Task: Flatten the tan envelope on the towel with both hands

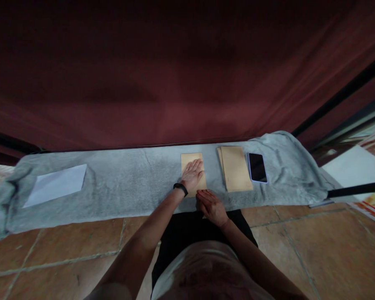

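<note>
A tan paper envelope (pixel 187 158) lies on the grey cloth in front of me. My left hand (pixel 192 173) rests flat on its middle, fingers stretched out and pointing away from me. At the envelope's near right corner is my right hand (pixel 213 207), its fingers extended close together and the fingertips at the edge. Part of the envelope is hidden under the left hand. To the right, a small stack of similar tan envelopes (pixel 236 168) lies slightly fanned, touched by neither hand.
A phone (pixel 257 167) with a dark screen lies right of the stack. White paper (pixel 58 183) sits at the far left of the grey cloth (pixel 121 179). Behind the long surface hangs a dark red curtain (pixel 175 104). Black poles (pixel 356 189) stand at the right.
</note>
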Demonstrator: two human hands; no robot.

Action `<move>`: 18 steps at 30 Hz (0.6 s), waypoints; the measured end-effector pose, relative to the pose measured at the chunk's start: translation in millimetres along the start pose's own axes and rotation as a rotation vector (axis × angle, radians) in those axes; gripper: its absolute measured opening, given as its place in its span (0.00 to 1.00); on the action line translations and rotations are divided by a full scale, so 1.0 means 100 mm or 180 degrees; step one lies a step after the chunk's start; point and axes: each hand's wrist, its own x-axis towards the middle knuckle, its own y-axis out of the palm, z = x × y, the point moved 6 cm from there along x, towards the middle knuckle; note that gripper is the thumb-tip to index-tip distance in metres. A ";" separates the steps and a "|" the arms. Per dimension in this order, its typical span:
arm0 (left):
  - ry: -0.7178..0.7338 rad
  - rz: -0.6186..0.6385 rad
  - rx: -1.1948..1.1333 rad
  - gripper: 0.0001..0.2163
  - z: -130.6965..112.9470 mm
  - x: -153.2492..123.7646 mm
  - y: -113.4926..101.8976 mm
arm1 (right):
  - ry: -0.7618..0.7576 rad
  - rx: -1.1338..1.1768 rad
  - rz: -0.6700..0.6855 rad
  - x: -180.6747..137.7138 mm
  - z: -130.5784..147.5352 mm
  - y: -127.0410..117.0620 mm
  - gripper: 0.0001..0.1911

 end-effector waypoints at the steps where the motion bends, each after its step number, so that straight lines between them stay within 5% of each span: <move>1: -0.0004 0.0025 0.0006 0.27 0.02 0.08 0.01 | 0.0014 0.0021 0.0010 0.00 -0.01 0.00 0.23; 8: -0.0008 0.0068 0.0056 0.27 0.06 0.25 0.04 | 0.0031 0.0112 -0.0026 0.00 0.00 -0.02 0.23; 18: 0.0330 0.0073 0.0149 0.26 -0.08 -0.36 0.08 | -0.0046 0.0092 -0.0136 -0.03 -0.04 0.03 0.25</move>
